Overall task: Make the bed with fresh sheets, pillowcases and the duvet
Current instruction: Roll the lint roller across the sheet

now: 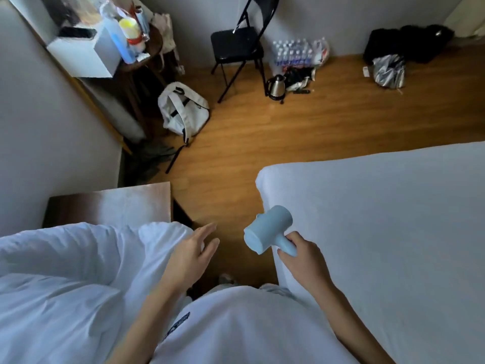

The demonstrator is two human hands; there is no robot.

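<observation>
We see a strip of bare wood floor [223, 206] between the rumpled bedding [65, 271] on our left and the smooth mattress [380, 232] on our right. Farther on, a nightstand [110, 203], backpack [183, 109], chair [236, 46] and kettle [276, 86] crowd the way.

Left hand [193, 252] out in front, palm turned inward, fingers straight and loosely spread, thumb apart, holding nothing. Left forearm bare, runs up from lower centre-left, wrist straight. Right hand [301, 256] lower right of it, fingers and thumb curled round the handle of a dryer [267, 232], knuckles up. Right forearm bare, comes in from bottom right, elbow bent outward. Hands apart, roughly level, both ahead of the torso.
</observation>
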